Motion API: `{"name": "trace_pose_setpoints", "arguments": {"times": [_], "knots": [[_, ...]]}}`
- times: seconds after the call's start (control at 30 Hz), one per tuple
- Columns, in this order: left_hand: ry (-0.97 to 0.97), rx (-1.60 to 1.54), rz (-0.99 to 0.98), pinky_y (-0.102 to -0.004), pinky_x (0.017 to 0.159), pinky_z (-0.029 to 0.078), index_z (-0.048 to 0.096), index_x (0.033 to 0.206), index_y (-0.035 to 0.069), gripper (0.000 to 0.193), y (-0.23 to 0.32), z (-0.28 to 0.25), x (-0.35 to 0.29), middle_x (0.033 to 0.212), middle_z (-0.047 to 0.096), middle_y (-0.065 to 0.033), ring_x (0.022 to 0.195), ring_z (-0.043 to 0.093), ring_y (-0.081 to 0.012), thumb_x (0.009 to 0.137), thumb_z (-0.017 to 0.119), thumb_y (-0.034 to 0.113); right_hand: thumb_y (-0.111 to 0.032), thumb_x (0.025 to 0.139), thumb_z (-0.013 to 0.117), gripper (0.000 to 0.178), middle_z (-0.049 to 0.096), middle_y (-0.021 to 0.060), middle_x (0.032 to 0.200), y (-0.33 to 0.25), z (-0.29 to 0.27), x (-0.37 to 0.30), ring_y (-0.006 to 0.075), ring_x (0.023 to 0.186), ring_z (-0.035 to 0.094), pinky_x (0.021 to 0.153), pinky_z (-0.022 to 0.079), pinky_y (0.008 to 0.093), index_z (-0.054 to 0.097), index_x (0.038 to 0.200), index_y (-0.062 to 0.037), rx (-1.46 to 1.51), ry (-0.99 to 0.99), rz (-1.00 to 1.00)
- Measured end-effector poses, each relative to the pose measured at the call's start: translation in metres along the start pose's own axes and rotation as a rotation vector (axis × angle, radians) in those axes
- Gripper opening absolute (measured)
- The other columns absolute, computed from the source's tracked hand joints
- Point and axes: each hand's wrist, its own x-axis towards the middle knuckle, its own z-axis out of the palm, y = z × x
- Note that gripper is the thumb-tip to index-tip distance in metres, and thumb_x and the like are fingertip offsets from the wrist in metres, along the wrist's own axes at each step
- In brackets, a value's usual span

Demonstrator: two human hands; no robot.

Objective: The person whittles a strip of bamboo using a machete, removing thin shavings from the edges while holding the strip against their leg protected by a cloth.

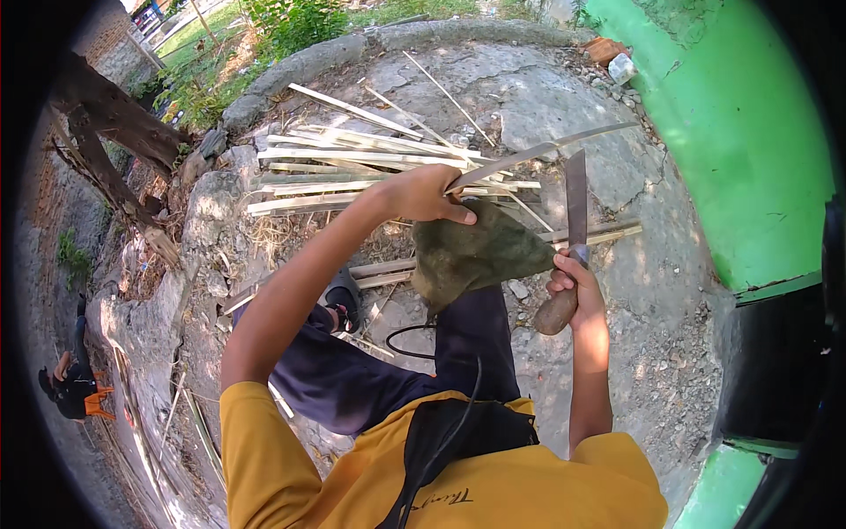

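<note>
My left hand [430, 194] pinches the near end of a long, thin bamboo strip [538, 153], which points off to the far right. Under that hand a dark green cloth [480, 251] hangs over my leg area, its right corner reaching my right hand [577, 289]. The fingers of my right hand are wrapped round the handle [555, 313] of a machete. Its dark blade [576, 198] stands pointing away from me, close to the strip but on its near side. Whether the right fingers also hold the cloth's corner, I cannot tell.
A pile of split bamboo strips [344, 159] lies on the cracked concrete ahead. Longer pieces [388, 271] lie across in front of my legs. A green wall [731, 132] bounds the right side. Tree trunks [115, 132] stand left, and another person [70, 379] sits at far left.
</note>
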Motion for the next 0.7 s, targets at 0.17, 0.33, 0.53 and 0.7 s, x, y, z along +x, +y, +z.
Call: {"name": "trace_pose_setpoints", "arguments": {"times": [0.17,0.33,0.53,0.7], "knots": [[-0.036,-0.093,0.040,-0.0371,0.077,0.053,0.065,0.097,0.001,0.038,0.001,-0.003,0.026,0.090,0.071,-0.0109,0.088,0.071,-0.0215,0.085,0.087,0.030,-0.003,0.087,0.080,0.031,0.054,-0.0043,0.078,0.012,-0.023,-0.013,0.0061,0.059,0.047,0.059,0.040,0.0251,0.056,0.103,-0.0143,-0.053,0.131,-0.083],[0.086,-0.177,0.084,-0.0356,0.061,0.057,0.060,0.098,-0.004,0.039,-0.004,0.008,0.040,0.082,0.070,-0.0118,0.069,0.075,-0.0197,0.096,0.077,0.031,-0.007,0.092,0.079,0.025,0.054,-0.0020,0.075,0.037,-0.033,0.004,0.0075,0.058,0.049,0.056,0.039,0.0254,0.055,0.099,-0.0123,-0.301,0.226,-0.169],[0.203,0.043,-0.017,-0.0507,0.067,0.042,0.061,0.092,-0.004,0.066,0.010,-0.019,0.023,0.066,0.051,-0.0164,0.065,0.057,-0.0349,0.108,0.048,0.059,-0.035,0.105,0.065,0.029,0.052,0.0004,0.067,0.044,-0.058,0.010,0.0081,0.050,0.047,0.048,0.038,0.0243,0.055,0.098,-0.0088,-0.598,0.363,-0.229],[0.443,0.340,0.141,-0.0456,0.061,0.046,0.065,0.100,-0.005,0.062,0.027,-0.074,0.005,0.064,0.051,-0.0174,0.060,0.058,-0.0344,0.108,0.052,0.055,-0.044,0.109,0.055,0.038,0.051,0.0019,0.068,0.017,-0.043,-0.014,0.0087,0.047,0.046,0.044,0.037,0.0242,0.053,0.100,-0.0072,-0.471,0.356,-0.534]]}}
